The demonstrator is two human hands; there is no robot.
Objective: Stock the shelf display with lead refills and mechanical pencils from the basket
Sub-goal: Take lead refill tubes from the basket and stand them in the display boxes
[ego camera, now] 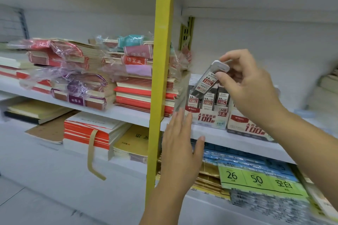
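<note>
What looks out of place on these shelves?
Left of the yellow post, plastic wrap on the notebook bundles is torn open and ragged. Below, a brown paper strap hangs loose off a red-edged stack.

My right hand (pixel 246 87) pinches a lead refill case (pixel 207 81) by its white cap, tilted over the display box (pixel 206 118) where other cases stand upright. My left hand (pixel 181 145) is flat, fingers straight, at the shelf (pixel 237 139) edge just beside the box, right of the yellow post (pixel 161 71).

Bright, even light is seen, with soft shadows. Right of the yellow post (pixel 161 60) detail is smeared by blur; far left of it, lines are bowed.
</note>
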